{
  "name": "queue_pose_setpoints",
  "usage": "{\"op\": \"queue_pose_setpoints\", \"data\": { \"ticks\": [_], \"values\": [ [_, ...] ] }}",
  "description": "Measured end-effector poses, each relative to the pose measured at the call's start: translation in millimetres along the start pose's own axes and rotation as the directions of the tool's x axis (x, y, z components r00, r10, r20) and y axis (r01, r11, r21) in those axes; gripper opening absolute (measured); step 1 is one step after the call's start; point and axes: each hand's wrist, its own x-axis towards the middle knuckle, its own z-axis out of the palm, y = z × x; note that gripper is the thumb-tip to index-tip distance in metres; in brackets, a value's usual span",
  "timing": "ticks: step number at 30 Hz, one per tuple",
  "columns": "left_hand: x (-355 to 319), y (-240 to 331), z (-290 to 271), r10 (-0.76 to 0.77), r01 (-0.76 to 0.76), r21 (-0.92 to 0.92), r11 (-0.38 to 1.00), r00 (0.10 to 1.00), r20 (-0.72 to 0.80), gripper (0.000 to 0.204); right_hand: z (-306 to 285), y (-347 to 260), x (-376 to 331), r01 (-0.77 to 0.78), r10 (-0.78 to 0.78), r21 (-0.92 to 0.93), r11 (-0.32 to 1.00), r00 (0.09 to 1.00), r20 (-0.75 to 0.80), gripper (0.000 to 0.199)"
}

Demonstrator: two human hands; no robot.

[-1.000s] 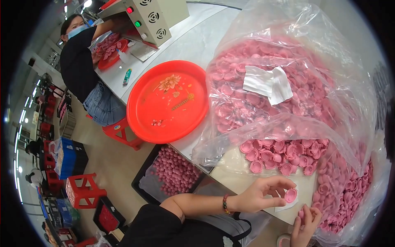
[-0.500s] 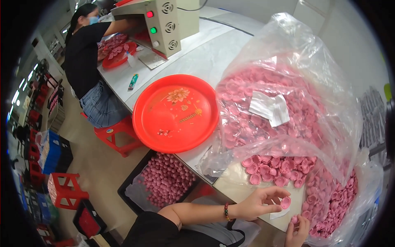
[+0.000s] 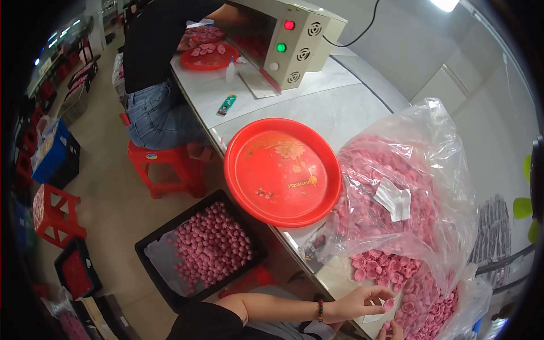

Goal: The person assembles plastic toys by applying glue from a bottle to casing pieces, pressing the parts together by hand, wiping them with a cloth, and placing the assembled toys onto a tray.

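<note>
My left hand (image 3: 358,304) pinches a small pink cup-shaped piece (image 3: 389,305) between thumb and fingers, its hollow side showing. Just below it, my right hand (image 3: 395,332) is partly cut off by the lower edge, closed on another small pink piece (image 3: 386,325). The two pieces are close together but apart. Beyond my hands, a loose heap of pink cup-shaped pieces (image 3: 384,269) spills from a large clear plastic bag (image 3: 433,127) full of the same. A second clear bag of pink pieces (image 3: 428,317) lies beside my right hand.
A red round tray (image 3: 249,195) with a flower print overhangs the table edge. On the floor, a black crate (image 3: 160,283) holds pink balls. Farther off, a co-worker (image 3: 153,56) reaches into a beige machine (image 3: 297,59). Red stools (image 3: 164,170) stand left.
My view has shifted, so the table and my hands appear lower and the floor crate shows more fully. Both hands still hold their pink pieces.
</note>
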Motion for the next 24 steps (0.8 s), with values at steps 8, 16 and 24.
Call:
{"op": "queue_pose_setpoints", "data": {
  "ticks": [8,16,24],
  "values": [
    [-0.3,-4.7,-2.1,0.03,-0.03,-0.004,1.0,0.999,-0.025,0.038,3.3,0.2,-0.2,-0.004,0.004,-0.01,1.0,1.0,0.012,0.027],
    [1.2,-5.7,-2.0,0.032,-0.032,-0.009,0.999,0.999,-0.018,0.039,8.4,7.5,-1.5,-0.014,0.015,0.039,0.999,1.0,-0.016,0.026],
    [0.6,-3.8,-2.0,0.011,-0.011,0.003,1.0,1.0,-0.01,0.039,0.2,-0.6,-2.8,-0.025,0.025,0.0,1.0,1.0,0.013,0.025]
  ]
}}
